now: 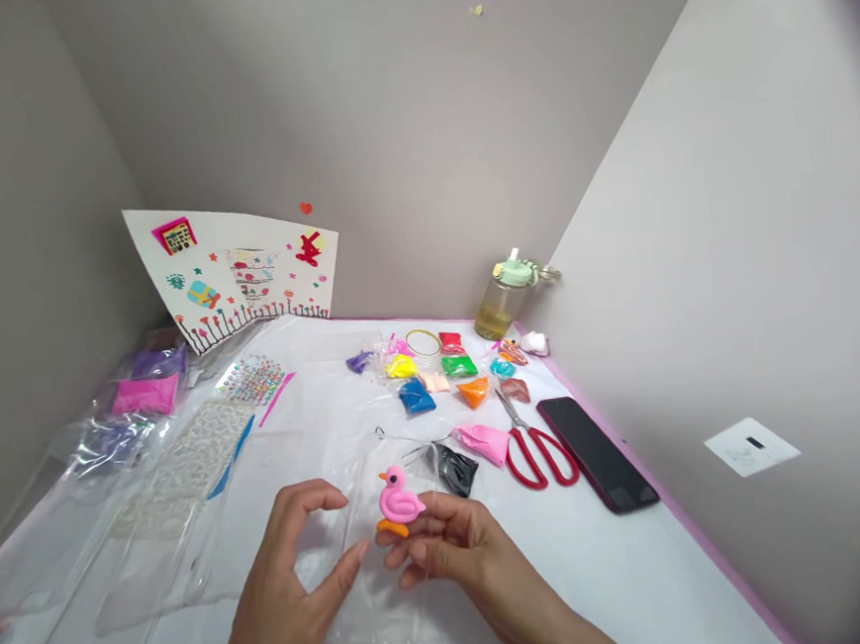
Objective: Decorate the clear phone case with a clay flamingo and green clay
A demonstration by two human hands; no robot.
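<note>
The right hand (448, 544) pinches a small pink clay duck (397, 501) with an orange foot between its fingertips, holding it upright over the near middle of the table (644, 583). The left hand (293, 571) sits just beside it, fingers curved and open, gripping nothing; it seems to rest against a clear plastic sheet (376, 584), though the sheet is hard to make out. Just beyond lie a black packet (454, 467) and a pink one (484, 442). Right of those are red scissors (535, 450) and a dark phone (596, 453). Farther back sit coloured clay packets (441, 371) and a bottle (506, 296).
</note>
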